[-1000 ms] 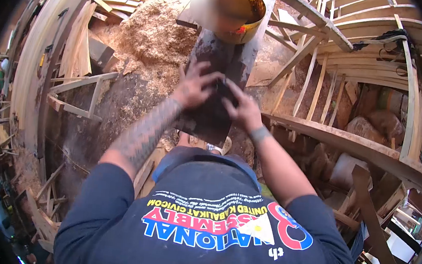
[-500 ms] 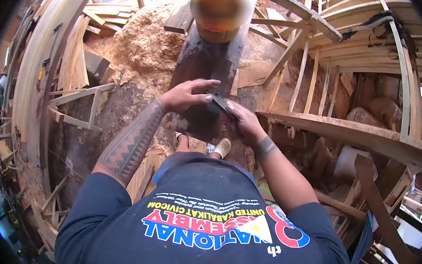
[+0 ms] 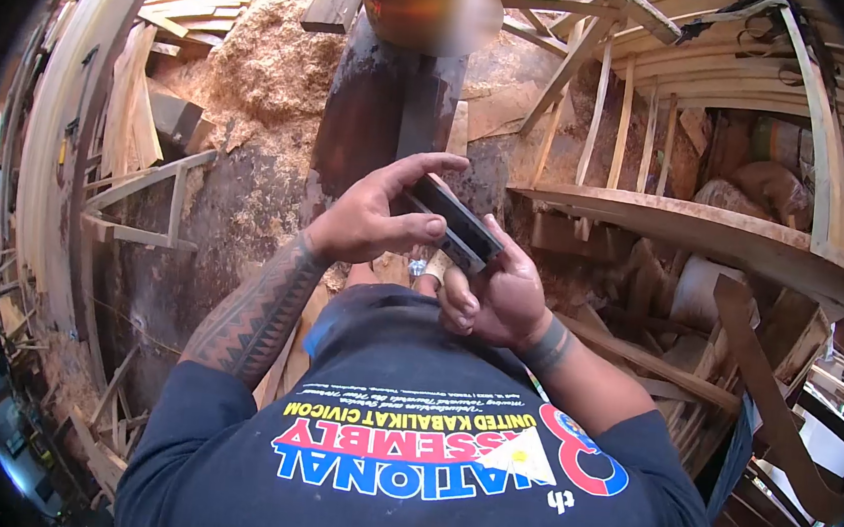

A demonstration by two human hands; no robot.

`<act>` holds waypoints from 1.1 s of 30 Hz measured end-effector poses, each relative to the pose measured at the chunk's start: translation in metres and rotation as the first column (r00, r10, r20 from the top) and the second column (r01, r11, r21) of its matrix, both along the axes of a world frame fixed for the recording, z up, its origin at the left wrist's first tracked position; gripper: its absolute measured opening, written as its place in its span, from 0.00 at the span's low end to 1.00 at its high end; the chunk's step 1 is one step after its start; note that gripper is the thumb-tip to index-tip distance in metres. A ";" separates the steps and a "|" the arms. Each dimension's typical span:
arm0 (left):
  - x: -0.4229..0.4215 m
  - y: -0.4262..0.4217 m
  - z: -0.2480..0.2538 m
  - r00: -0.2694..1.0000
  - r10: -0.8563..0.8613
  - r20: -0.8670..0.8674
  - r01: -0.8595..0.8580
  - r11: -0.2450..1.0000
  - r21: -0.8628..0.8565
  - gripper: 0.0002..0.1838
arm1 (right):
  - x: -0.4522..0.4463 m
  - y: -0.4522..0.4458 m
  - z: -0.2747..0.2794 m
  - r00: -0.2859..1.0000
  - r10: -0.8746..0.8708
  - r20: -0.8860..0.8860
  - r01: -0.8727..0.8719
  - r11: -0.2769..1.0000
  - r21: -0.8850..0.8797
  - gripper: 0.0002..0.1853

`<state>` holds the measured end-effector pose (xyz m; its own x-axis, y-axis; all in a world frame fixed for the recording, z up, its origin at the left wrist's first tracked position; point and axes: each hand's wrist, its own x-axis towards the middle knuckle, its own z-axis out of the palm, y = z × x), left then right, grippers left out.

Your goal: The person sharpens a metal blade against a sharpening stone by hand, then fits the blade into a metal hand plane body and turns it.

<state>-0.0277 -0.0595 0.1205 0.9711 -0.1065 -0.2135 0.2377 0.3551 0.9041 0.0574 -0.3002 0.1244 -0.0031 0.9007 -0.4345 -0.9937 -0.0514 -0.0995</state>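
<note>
A dark rectangular object, flat and black on its upper face, is tilted between both hands in front of the chest. My right hand has its fingers wrapped round the lower right end. At the upper left end is my left hand, its thumb below and fingers above that end, curved round it. Beyond the hands lies a dark, wet-looking board. A yellowish round container, partly blurred, stands on the board's far end.
Wood shavings are heaped left of the board. A triangular wooden frame lies at the left, near long planks. On the right are a ribbed wooden structure and a long beam. Feet show below the hands.
The dark object has been lifted from the board toward the chest and turned. Both hands have come nearer the body with it. The view has shifted, so the container appears farther left and higher.
</note>
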 end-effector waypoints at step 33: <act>0.000 -0.029 0.018 0.962 0.207 -0.180 -0.202 0.978 0.047 0.32 | -0.016 0.004 0.049 0.986 0.040 0.159 -0.015 0.988 -0.157 0.34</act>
<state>-0.0273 -0.0888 0.1388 0.9156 0.0990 -0.3898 0.3249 0.3888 0.8621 0.0414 -0.2962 0.1732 0.0545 0.8232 -0.5652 -0.9632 -0.1059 -0.2470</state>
